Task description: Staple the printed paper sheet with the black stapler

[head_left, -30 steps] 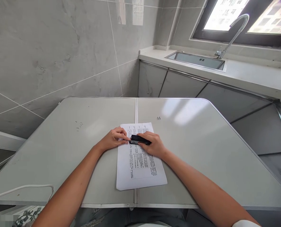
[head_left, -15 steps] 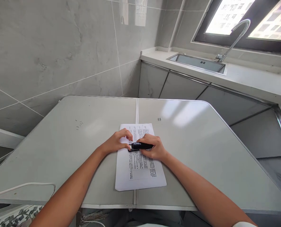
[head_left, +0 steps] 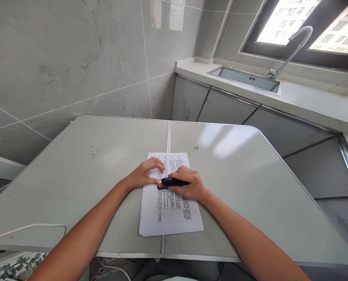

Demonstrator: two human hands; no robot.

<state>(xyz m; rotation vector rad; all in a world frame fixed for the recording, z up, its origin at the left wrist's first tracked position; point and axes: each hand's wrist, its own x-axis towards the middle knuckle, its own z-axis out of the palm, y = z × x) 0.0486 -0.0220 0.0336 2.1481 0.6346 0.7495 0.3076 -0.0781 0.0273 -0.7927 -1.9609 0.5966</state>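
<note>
A printed sheet of paper [head_left: 170, 212] lies on the grey folding table [head_left: 103, 187] in front of me. My right hand [head_left: 190, 184] is closed round a small black stapler-like tool [head_left: 171, 182] lying across the paper's upper half. My left hand [head_left: 146, 175] rests on the paper's left edge, fingers curled, with its fingertips against the tool's left end. What the fingertips pinch there is hidden.
Small loose staples lie on the table at the far middle [head_left: 196, 147] and left [head_left: 95, 152]. A white cable [head_left: 24, 228] crosses the near left corner. Behind to the right stand a counter with a steel sink [head_left: 244, 76] and tap [head_left: 291, 50]. Tiled wall on the left.
My left fingers have curled up onto the tool's left end, and the tool has tilted level under my right hand. The view has shifted slightly; the paper stays put.
</note>
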